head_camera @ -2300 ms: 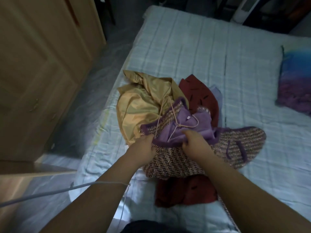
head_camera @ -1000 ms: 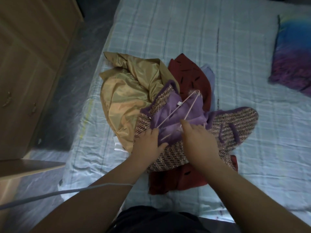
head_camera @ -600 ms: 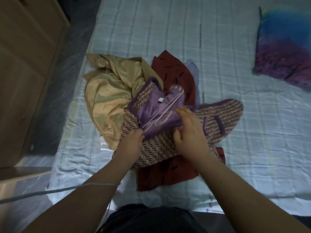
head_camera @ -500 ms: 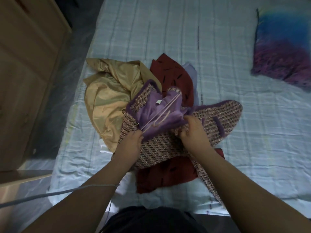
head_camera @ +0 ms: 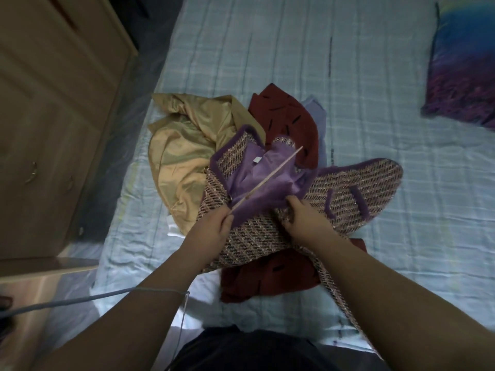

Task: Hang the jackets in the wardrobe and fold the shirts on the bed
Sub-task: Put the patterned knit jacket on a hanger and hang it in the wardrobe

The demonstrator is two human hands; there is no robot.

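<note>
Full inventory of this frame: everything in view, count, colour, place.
tweed jacket: 1, pink-brown with purple trim and lining, atop the pile
hanger: 1, pale, slanting across the jacket's lining
satin jacket: 1, gold, pile's left
red garment: 1, dark red, black dashes, under tweed jacket
lilac garment: 1, pale, behind the red garment
pillow: 1, blue-purple, bed's far right
bed: 1, light blue checked, centre
wardrobe: 1, wooden, left
cable: 1, grey, over left forearm
left hand: 1, pinching hanger's near end
right hand: 1, gripping tweed jacket's edge

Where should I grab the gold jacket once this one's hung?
Take the gold jacket at its free far corner, coming from the wardrobe side. Its right edge is tucked under the tweed jacket, so pulling there would likely drag both.
</note>
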